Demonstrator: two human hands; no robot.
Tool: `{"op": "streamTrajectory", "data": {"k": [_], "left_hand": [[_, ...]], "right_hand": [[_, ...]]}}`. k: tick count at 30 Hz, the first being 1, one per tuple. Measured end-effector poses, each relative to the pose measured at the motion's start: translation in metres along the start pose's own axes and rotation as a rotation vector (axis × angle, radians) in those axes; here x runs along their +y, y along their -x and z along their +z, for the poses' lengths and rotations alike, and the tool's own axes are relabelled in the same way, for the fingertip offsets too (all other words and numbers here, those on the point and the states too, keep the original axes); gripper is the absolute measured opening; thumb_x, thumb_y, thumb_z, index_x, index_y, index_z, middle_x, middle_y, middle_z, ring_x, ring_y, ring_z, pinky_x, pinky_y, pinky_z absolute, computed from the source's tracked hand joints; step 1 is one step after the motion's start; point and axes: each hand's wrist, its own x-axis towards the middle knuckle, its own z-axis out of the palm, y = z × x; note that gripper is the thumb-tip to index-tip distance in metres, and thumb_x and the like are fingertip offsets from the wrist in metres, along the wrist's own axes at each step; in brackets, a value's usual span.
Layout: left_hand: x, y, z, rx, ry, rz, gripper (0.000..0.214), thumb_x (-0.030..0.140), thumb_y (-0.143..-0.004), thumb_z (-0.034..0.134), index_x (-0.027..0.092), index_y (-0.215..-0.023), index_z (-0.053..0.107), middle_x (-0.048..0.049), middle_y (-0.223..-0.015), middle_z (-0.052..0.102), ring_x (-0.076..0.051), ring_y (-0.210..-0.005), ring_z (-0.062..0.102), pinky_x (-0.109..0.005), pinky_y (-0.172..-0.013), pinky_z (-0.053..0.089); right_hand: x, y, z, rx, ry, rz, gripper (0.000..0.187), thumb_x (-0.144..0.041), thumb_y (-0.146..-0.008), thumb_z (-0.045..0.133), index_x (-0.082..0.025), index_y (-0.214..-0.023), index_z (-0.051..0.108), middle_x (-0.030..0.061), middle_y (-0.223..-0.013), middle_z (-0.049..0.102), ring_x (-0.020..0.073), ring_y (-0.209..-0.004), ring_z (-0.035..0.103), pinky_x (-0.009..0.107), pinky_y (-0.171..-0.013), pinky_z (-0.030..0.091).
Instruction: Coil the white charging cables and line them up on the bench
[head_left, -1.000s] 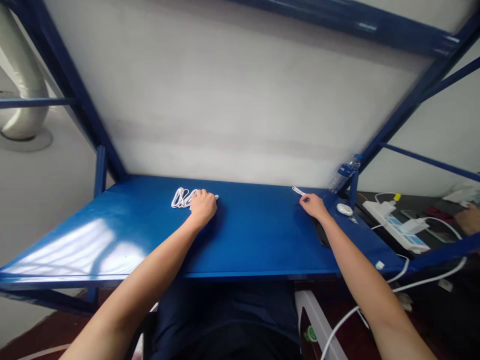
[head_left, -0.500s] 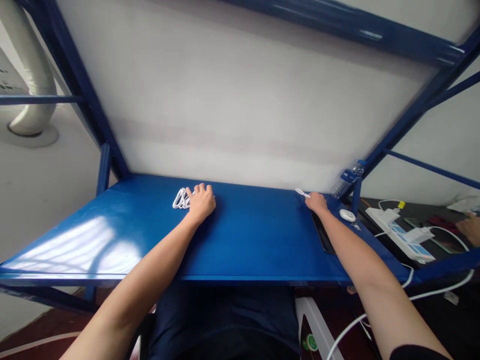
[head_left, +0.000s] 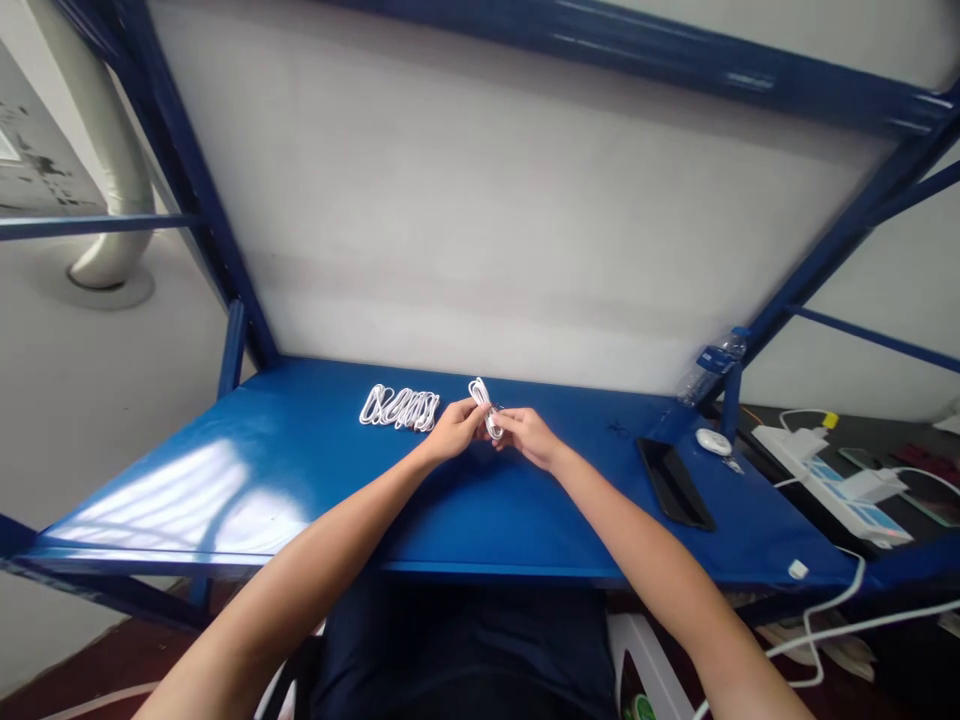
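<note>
Held left arm [head_left: 322, 545] and right arm [head_left: 637, 540] extended forward, bare along the visible length, slanted inward. Positioned left grip [head_left: 452, 430] and right grip [head_left: 529, 438] close together near mid-view, at similar height, with fingers [head_left: 469, 409] curled toward each other in a pinch. Showed left wrist [head_left: 429, 452] nearly straight, right wrist [head_left: 557, 456] bent slightly inward.
</note>
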Motion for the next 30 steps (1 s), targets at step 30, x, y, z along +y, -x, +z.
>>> {"op": "streamTrajectory", "data": {"k": [30], "left_hand": [[0.013, 0.01, 0.004, -0.412, -0.48, 0.132, 0.038, 0.045, -0.095, 0.039, 0.015, -0.084, 0.06, 0.0028, -0.065, 0.051, -0.01, -0.057, 0.041, -0.021, -0.057, 0.033]], "right_hand": [[0.004, 0.01, -0.042, 0.09, -0.001, -0.089, 0.031, -0.045, -0.071, 0.073, -0.016, -0.073, 0.062, -0.0002, -0.067, 0.06, 0.0113, -0.058, 0.056, 0.028, -0.058, 0.051]]}}
